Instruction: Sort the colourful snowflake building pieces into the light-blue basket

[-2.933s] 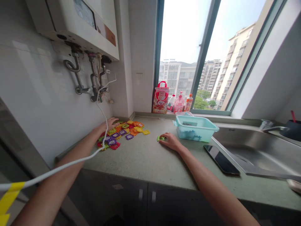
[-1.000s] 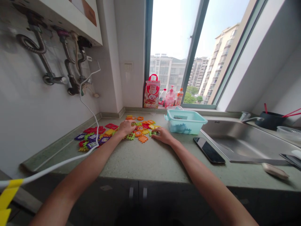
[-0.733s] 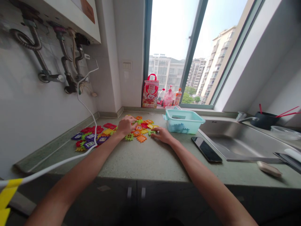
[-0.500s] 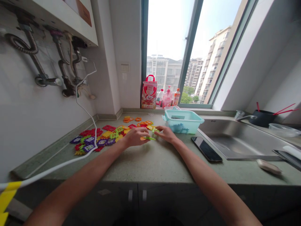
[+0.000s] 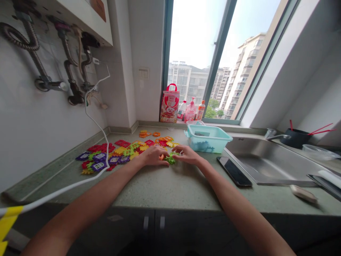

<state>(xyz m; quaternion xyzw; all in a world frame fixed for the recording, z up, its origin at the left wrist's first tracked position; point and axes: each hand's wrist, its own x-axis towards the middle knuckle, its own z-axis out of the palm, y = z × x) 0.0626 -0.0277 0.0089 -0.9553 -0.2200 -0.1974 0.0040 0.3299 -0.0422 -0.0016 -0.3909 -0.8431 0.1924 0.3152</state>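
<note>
Both of my hands meet over the middle of the counter. My left hand [image 5: 154,156] is closed around a small orange building piece [image 5: 161,157], which its fingers partly cover. A green notched building piece [image 5: 170,159] is between the two hands, beside the left fingertips. My right hand [image 5: 187,155] curls its fingers and thumb onto the right side of that green piece. Whether the orange and green pieces are joined, I cannot tell. Just left of and behind the hands spreads a pile of flat plastic building pieces [image 5: 122,151] in red, purple, yellow, green and orange.
A turquoise tub [image 5: 209,142] with pieces inside stands behind my right hand. A black phone [image 5: 234,171] lies beside the steel sink [image 5: 266,160]. Across the pile's left part runs a white cable [image 5: 80,182]. Bottles [image 5: 190,111] and a pink bag [image 5: 169,106] line the windowsill.
The green piece has turned from nearly edge-on to showing its broad side. My right hand has moved slightly closer to my left, with its fingers now at the green piece.
</note>
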